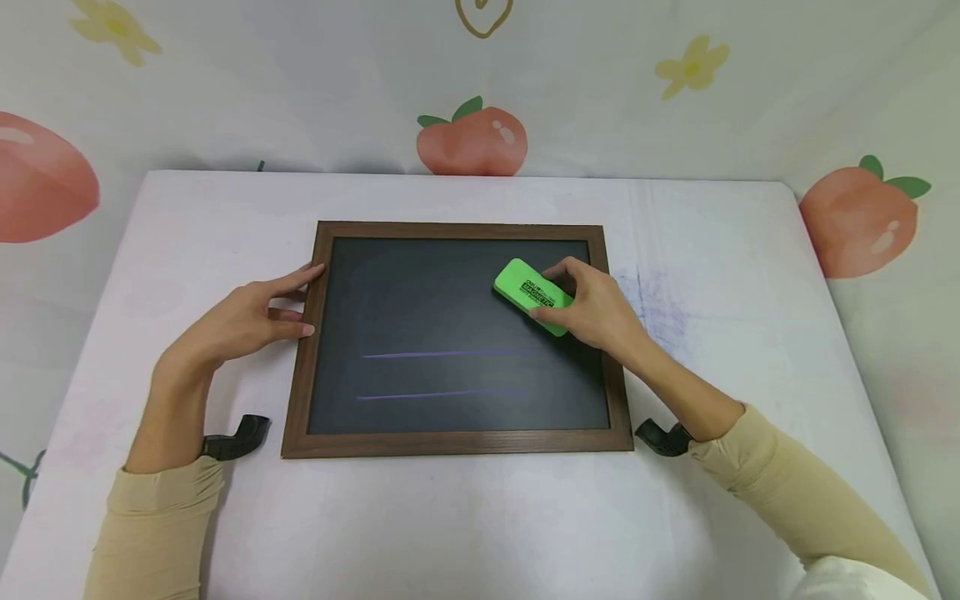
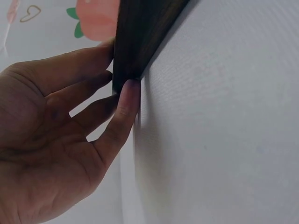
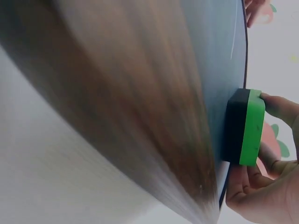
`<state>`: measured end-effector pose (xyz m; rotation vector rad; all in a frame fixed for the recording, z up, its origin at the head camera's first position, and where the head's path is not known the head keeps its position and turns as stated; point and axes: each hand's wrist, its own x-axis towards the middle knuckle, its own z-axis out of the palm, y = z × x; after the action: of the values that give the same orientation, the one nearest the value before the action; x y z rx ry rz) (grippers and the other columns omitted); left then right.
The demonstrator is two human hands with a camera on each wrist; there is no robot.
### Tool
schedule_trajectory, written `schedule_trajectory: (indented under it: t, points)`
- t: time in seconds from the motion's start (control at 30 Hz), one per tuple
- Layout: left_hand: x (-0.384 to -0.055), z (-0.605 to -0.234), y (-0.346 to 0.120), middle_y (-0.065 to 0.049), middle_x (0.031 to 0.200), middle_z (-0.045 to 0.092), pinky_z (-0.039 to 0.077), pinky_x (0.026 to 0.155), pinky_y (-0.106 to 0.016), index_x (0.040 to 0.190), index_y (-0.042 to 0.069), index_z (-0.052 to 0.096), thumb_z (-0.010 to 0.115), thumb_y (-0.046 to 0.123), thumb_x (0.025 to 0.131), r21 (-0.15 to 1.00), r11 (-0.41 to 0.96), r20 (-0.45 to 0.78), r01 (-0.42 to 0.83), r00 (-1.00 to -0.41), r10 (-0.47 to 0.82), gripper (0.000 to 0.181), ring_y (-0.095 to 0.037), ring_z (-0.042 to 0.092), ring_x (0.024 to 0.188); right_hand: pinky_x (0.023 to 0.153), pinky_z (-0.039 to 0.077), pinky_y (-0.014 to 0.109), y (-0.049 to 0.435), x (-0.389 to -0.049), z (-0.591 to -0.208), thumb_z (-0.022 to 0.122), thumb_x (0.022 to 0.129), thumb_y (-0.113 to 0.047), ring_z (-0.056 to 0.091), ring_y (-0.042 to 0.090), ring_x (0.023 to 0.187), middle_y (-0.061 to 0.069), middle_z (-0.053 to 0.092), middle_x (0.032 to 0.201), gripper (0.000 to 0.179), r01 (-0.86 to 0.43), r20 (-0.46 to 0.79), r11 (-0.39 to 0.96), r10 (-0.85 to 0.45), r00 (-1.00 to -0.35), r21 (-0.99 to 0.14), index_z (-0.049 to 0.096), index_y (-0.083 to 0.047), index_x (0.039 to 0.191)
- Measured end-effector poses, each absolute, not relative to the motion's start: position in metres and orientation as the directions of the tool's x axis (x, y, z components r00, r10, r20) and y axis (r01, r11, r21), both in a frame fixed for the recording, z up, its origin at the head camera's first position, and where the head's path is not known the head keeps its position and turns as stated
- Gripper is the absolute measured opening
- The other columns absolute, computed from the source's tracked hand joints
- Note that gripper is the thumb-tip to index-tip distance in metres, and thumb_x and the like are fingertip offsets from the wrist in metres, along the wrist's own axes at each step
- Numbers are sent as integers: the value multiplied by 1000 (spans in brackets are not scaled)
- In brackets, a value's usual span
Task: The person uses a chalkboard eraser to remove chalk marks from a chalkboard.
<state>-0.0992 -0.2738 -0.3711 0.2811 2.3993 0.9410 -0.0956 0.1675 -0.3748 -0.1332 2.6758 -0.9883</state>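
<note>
A small blackboard [image 1: 420, 292] in a brown wooden frame [image 1: 457, 442] lies flat on the table. Two thin purple lines [image 1: 446, 354] run across its lower half. My right hand [image 1: 603, 312] grips a green magnetic board eraser [image 1: 517, 282] between thumb and fingers, over the right part of the black surface. In the right wrist view the dark underside of the eraser [image 3: 252, 128] faces the board. With fairly straight fingers, my left hand [image 1: 240, 321] touches the frame's left side; the left wrist view shows its fingertips against the frame's outer edge [image 2: 135, 42].
The white table [image 1: 450, 525] extends around the board, with bluish smudges [image 1: 656, 308] to its right. Behind stands a pale cloth backdrop printed with peaches [image 1: 472, 142] and yellow flowers [image 1: 693, 67]. Black wrist-worn devices [image 1: 240, 437] sit on both wrists.
</note>
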Motion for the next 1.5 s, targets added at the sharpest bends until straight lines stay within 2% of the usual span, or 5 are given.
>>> schedule_trajectory:
  t: [0.33, 0.53, 0.7, 1.27, 1.5]
  points:
    - [-99, -374, -271, -24, 153, 36, 43, 94, -53, 159, 24, 26, 71, 4, 91, 689, 724, -376, 13, -848, 373, 84, -40, 53, 123, 76, 45, 37, 174, -84, -377, 81, 84, -24, 60, 24, 91, 12, 66, 117, 53, 20, -192, 730, -153, -969, -684, 60, -8, 130]
    - [-96, -374, -269, -26, 149, 40, 44, 94, -53, 159, 22, 27, 67, -2, 91, 691, 723, -378, -2, -854, 359, 82, -42, 53, 123, 72, 47, 37, 174, -74, -378, 82, 83, -26, 61, 24, 88, 11, 67, 112, 53, 58, -202, 720, -116, -973, -692, 61, -7, 128]
    - [-92, -375, -269, -24, 153, 36, 45, 95, -55, 159, 22, 26, 70, 0, 90, 684, 729, -378, -5, -858, 349, 85, -43, 52, 124, 68, 47, 36, 171, -66, -380, 83, 81, -27, 61, 22, 84, 7, 66, 108, 52, 51, -177, 726, -98, -979, -686, 62, -9, 125]
    - [-84, -379, -271, -22, 153, 36, 49, 87, -46, 159, 21, 25, 72, 4, 89, 684, 730, -370, -2, -863, 344, 86, -41, 56, 118, 78, 45, 37, 162, -56, -391, 83, 81, -17, 59, 25, 95, 10, 63, 116, 51, 70, -143, 633, -66, -987, -771, 63, -8, 128]
    - [-82, -378, -271, -22, 155, 35, 46, 91, -54, 159, 23, 25, 71, 4, 89, 686, 727, -370, -6, -864, 342, 86, -42, 54, 121, 76, 45, 36, 156, -55, -390, 85, 80, -19, 60, 23, 93, 9, 64, 114, 53, 65, -141, 643, -67, -988, -763, 63, -8, 127]
